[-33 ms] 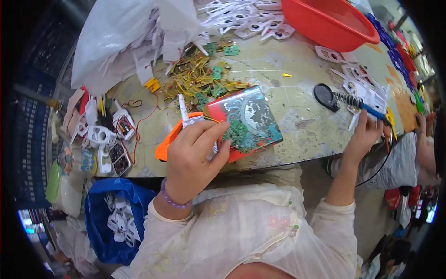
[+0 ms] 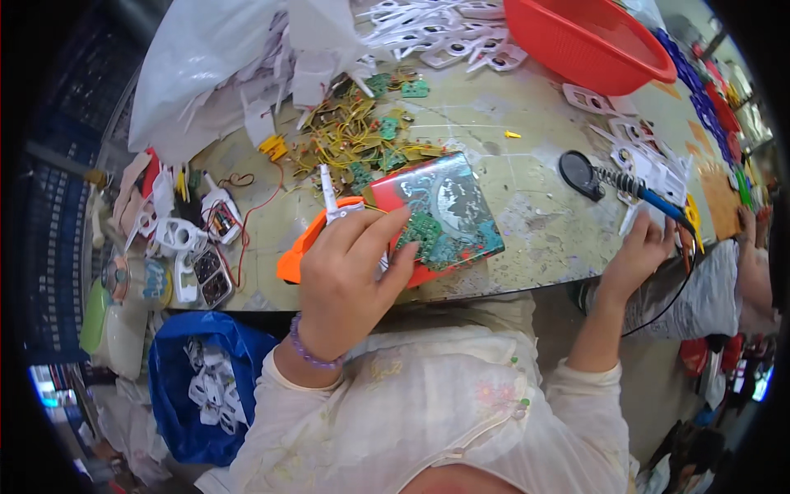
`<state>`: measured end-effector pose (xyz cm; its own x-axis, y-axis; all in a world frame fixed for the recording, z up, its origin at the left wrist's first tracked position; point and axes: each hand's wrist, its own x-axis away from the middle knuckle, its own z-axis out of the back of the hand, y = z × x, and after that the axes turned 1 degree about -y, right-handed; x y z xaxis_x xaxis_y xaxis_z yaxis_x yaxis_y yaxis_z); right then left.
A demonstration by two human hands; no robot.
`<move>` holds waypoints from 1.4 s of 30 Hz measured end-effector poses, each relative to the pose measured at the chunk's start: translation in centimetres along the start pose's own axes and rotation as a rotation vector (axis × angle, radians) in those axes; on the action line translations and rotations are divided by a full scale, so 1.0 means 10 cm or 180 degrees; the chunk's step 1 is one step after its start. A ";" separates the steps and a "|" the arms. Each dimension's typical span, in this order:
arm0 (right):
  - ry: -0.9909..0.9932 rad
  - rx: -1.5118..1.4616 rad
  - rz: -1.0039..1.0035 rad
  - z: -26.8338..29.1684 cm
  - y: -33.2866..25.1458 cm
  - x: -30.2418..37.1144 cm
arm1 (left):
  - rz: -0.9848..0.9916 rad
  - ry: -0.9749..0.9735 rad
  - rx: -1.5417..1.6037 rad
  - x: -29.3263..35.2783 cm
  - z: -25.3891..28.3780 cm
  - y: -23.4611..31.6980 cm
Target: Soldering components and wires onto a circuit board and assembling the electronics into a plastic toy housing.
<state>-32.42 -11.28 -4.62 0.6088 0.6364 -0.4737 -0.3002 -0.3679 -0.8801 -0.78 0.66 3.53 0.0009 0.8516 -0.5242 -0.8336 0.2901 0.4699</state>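
My left hand (image 2: pixel 350 267) has its thumb and fingers closed on the edge of a green circuit board (image 2: pixel 421 234), just above a red and dark box with a shiny, worn top (image 2: pixel 453 193). A white plastic piece with an upright stem (image 2: pixel 328 193) stands beside this hand, partly hidden behind it, along with an orange holder (image 2: pixel 294 262). Over at the right, my right hand (image 2: pixel 635 257) is just below the blue handle of a soldering iron (image 2: pixel 661 206), fingers loosely curled and apart from it. The iron's tip end sits in a coiled stand with a round black base (image 2: pixel 579 174).
Wired circuit boards (image 2: pixel 350 136) are heaped beyond the box. White plastic housings (image 2: pixel 469 37) lie at the back, near a red basin (image 2: pixel 592 45). A large white bag (image 2: pixel 197 74) fills the far left. A blue bag (image 2: pixel 177 420) with white parts hangs below the table edge.
My right hand has come off the soldering iron's handle and dropped slightly toward me. The left hand keeps its hold on the circuit board. The whole view has shifted slightly.
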 end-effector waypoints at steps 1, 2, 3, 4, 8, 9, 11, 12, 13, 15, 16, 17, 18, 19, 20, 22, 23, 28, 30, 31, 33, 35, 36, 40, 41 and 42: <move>-0.0227 -0.0298 0.0119 0.00 0.00 0.19 | 0.0075 -0.0030 -0.0119 -0.01 -0.02 0.02; -0.0404 -0.0612 0.0091 0.01 -0.02 0.38 | 0.0235 -0.0108 -0.0121 -0.02 -0.05 0.05; -0.0635 -0.0767 0.0017 0.02 -0.05 0.54 | 0.0241 -0.0276 -0.0303 -0.03 -0.05 0.06; -0.0848 -0.0946 -0.0061 0.02 -0.08 0.68 | 0.0235 -0.0468 -0.0482 -0.04 -0.07 0.08; -0.1290 -0.1163 0.0193 -0.03 -0.30 0.93 | 0.0351 -0.0689 -0.0579 -0.11 -0.07 0.07; -0.1440 -0.1229 0.0350 -0.05 -0.37 0.95 | 0.0366 -0.0707 -0.0578 -0.11 -0.06 0.06; -0.1790 -0.1477 0.0416 -0.08 -0.51 0.97 | 0.0272 -0.0432 -0.0307 -0.09 -0.01 -0.01; -0.1929 -0.1576 0.0361 -0.10 -0.58 0.97 | 0.0300 -0.0280 0.0196 -0.07 0.03 -0.07; -0.2109 -0.1368 0.0076 -0.12 -0.66 0.96 | 0.0469 -0.0248 0.0789 -0.04 0.08 -0.12; -0.2668 -0.1522 -0.0682 -0.17 -0.82 0.92 | 0.0995 -0.0219 0.2426 0.06 0.15 -0.24; -0.3008 -0.1810 -0.1287 -0.22 -0.89 0.89 | 0.0965 -0.0231 0.2837 0.10 0.17 -0.30; -0.3324 -0.2121 -0.1925 -0.29 -0.95 0.87 | 0.0944 -0.0251 0.3265 0.14 0.19 -0.36; -0.3764 -0.2382 -0.2434 -0.37 -1.01 0.83 | 0.0777 -0.0343 0.3370 0.18 0.21 -0.41; -0.3935 -0.2308 -0.2751 -0.44 -1.08 0.83 | 0.0787 -0.0357 0.3320 0.22 0.21 -0.45; -0.4082 -0.2371 -0.3035 -0.51 -1.15 0.86 | 0.0720 -0.0304 0.3409 0.24 0.20 -0.47; -0.4250 -0.2429 -0.2983 -0.64 -1.26 0.92 | 0.0623 -0.0292 0.3444 0.28 0.20 -0.49; -0.4359 -0.2412 -0.2917 -0.70 -1.30 0.94 | 0.0477 -0.0393 0.3279 0.28 0.21 -0.50; -0.4381 -0.2118 -0.3233 -1.00 -1.40 0.92 | 0.0274 -0.0573 0.3094 0.28 0.22 -0.52; -0.4201 -0.2031 -0.3227 -1.07 -1.42 0.92 | 0.0243 -0.0577 0.3084 0.29 0.22 -0.55; -0.4220 -0.2052 -0.3010 -1.10 -1.43 0.93 | 0.0310 -0.0600 0.3028 0.30 0.21 -0.56; -0.4242 -0.1767 -0.2177 -1.11 -1.46 0.94 | 0.0516 -0.0517 0.3203 0.33 0.21 -0.59; -0.4189 -0.1563 -0.1231 -1.09 -1.50 0.96 | 0.0804 -0.0450 0.3336 0.32 0.20 -0.60; -0.4179 -0.1656 -0.0623 -1.11 -1.51 0.97 | 0.0959 -0.0453 0.3146 0.32 0.20 -0.60; -0.4334 -0.1564 0.0830 -1.24 -1.57 0.98 | 0.0466 0.0265 0.1390 0.24 0.23 -0.60; -0.4252 -0.1627 0.1197 -1.30 -1.59 1.00 | 0.0301 0.0260 0.1402 0.21 0.24 -0.62; -0.4263 -0.1580 0.1178 -1.34 -1.61 1.01 | 0.0184 0.0199 0.1405 0.19 0.26 -0.63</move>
<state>-11.60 -7.96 5.19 -0.6449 0.4932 -0.5838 0.1611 -0.6590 -0.7347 5.88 1.57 1.38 -0.0836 0.8478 -0.5237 -0.5157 0.4128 0.7507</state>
